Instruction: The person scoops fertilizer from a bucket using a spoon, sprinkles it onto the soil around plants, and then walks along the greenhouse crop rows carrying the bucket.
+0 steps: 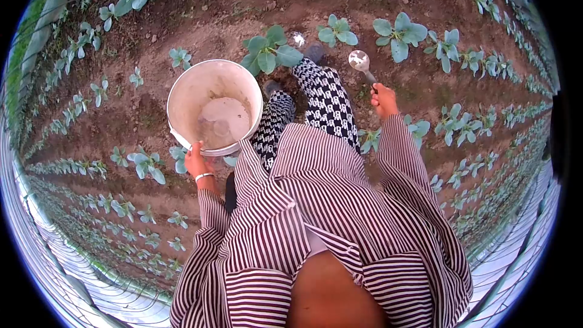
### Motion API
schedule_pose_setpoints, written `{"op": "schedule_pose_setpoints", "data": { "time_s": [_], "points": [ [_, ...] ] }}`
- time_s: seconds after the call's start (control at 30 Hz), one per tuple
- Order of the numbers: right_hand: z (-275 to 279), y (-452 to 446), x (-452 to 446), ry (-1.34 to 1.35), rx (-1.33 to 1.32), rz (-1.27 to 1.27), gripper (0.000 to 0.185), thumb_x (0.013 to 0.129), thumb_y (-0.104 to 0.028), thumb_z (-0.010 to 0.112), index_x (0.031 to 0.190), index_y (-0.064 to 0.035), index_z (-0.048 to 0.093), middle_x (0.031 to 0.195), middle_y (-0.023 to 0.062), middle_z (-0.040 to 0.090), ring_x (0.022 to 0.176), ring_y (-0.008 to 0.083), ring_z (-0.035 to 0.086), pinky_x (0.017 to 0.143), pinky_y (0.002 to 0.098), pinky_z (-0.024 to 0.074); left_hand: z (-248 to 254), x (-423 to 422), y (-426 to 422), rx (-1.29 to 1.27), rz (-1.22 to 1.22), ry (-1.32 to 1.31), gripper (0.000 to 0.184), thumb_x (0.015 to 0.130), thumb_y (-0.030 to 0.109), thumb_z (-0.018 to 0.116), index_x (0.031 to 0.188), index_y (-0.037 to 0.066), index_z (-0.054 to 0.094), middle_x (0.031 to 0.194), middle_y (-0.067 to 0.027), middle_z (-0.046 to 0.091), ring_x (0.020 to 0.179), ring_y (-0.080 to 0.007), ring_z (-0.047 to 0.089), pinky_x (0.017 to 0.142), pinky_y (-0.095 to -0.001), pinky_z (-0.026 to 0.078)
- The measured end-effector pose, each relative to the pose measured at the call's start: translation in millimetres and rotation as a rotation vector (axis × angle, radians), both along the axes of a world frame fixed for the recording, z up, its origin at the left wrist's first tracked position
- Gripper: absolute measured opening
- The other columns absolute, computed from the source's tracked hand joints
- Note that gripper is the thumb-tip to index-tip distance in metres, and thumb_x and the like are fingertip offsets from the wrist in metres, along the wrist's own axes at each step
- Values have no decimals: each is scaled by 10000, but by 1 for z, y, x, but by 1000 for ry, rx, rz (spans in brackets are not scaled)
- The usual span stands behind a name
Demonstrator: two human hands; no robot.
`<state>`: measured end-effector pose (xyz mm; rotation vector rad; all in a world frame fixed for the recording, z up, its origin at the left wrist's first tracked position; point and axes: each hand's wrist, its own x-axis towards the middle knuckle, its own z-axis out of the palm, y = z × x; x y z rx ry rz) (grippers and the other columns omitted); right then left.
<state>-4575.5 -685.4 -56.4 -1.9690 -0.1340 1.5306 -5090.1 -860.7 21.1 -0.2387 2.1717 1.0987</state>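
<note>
My left hand (195, 161) is closed on the near rim of a white bucket (180, 106), which hangs tilted at my left side. Pale grey-white powder (228, 118) covers part of the bucket's bottom. Out to the right, my right hand (384, 101) grips the dark handle of a spoon (359, 59); some white material clings to its bowl. A small patch of white granules (298, 39) lies on the soil near my foot, between a large leafy plant (268, 52) and a smaller seedling (337, 31).
Rows of leafy green plants (401, 36) run across the brown soil (255, 15). My shoes (314, 53) stand close to the plants in front. More rows (464, 124) lie behind me on both sides. Curved greenhouse walls (522, 231) show at the edges.
</note>
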Motion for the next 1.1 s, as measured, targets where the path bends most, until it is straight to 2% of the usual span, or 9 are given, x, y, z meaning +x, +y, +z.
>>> {"op": "schedule_pose_setpoints", "data": {
  "time_s": [0.07, 0.33, 0.5, 0.57, 0.67, 0.93, 1.0, 1.03, 1.1],
  "points": [
    [4, -2, -1, 23, 13, -18, 124, 831, -109, 565, 849, 2, 512, 688, 65, 511, 443, 72, 361, 363, 229, 270, 8, 2, 12, -11, -3, 56, 294, 672, 211, 664, 886, 22, 592, 751, -32, 491, 607, -151, 464, 470, -321, 425],
    [-10, 3, -19, 131, 17, -25, 114, 829, -115, 572, 815, -26, 501, 652, 57, 500, 436, 76, 363, 352, 235, 266, 3, -1, 48, -1, -150, 115, 356, 664, 210, 670, 936, 3, 570, 758, -40, 484, 655, -170, 481, 500, -326, 446],
    [-25, 24, -24, 112, -69, 14, 122, 844, -110, 563, 867, 6, 534, 658, 58, 510, 441, 91, 385, 361, 230, 281, -4, 4, 86, 42, -114, 98, 349, 658, 174, 704, 922, -6, 563, 789, -40, 553, 580, -134, 508, 414, -272, 420],
    [-16, 35, -29, 130, -37, 18, 119, 848, -110, 558, 860, 6, 535, 652, 57, 509, 440, 90, 388, 356, 229, 276, 1, -2, 90, 54, -126, 125, 332, 660, 162, 693, 913, -12, 564, 760, -36, 540, 568, -134, 499, 398, -272, 417],
    [9, 65, -27, 133, 88, 108, 121, 853, -119, 551, 830, -1, 536, 663, 50, 505, 442, 76, 370, 355, 218, 271, 11, -4, 82, 80, -110, 68, 380, 670, 201, 667, 976, -8, 579, 785, -51, 504, 674, -187, 492, 498, -317, 432],
    [93, 117, -68, 275, 368, 281, 120, 875, -138, 542, 819, -43, 495, 706, 29, 489, 458, 37, 332, 379, 201, 258, 47, 9, 81, 152, -163, 92, 361, 687, 214, 680, 962, 11, 565, 748, -24, 430, 683, -155, 471, 530, -326, 438],
    [82, 106, -63, 274, 332, 249, 120, 880, -133, 537, 825, -36, 493, 715, 31, 496, 458, 40, 334, 381, 209, 257, 55, 14, 80, 155, -163, 104, 337, 687, 212, 680, 934, 16, 561, 750, -24, 431, 677, -153, 467, 528, -327, 426],
    [76, 101, -61, 277, 313, 237, 120, 882, -131, 535, 828, -33, 492, 719, 33, 500, 459, 41, 336, 382, 213, 256, 56, 13, 80, 156, -131, 95, 297, 684, 139, 682, 916, 4, 555, 803, -29, 535, 647, -128, 521, 470, -261, 420],
    [58, 89, -52, 269, 224, 181, 121, 879, -129, 537, 838, -24, 492, 721, 35, 505, 459, 42, 337, 382, 217, 256, 53, 13, 79, 168, -111, 73, 299, 684, 142, 680, 918, 4, 555, 792, -27, 524, 656, -135, 513, 497, -284, 434]
  ]
}}
